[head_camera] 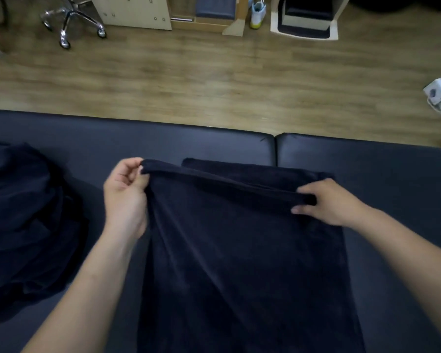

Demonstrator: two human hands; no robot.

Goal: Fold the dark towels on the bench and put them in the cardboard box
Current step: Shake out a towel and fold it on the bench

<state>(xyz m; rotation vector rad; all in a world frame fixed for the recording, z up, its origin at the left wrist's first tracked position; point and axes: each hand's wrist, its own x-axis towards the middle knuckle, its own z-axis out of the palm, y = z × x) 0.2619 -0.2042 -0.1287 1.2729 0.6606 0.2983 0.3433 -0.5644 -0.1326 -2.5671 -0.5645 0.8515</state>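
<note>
On the dark bench [367, 159] a dark towel [239, 250] lies with its long axis running from the person towards the floor side. The left hand [126, 197] pinches one corner of the raised edge, the right hand [326, 202] pinches the other, equally near. A loose pile of towels [28, 212] waits to the left. I see no cardboard box here.
</note>
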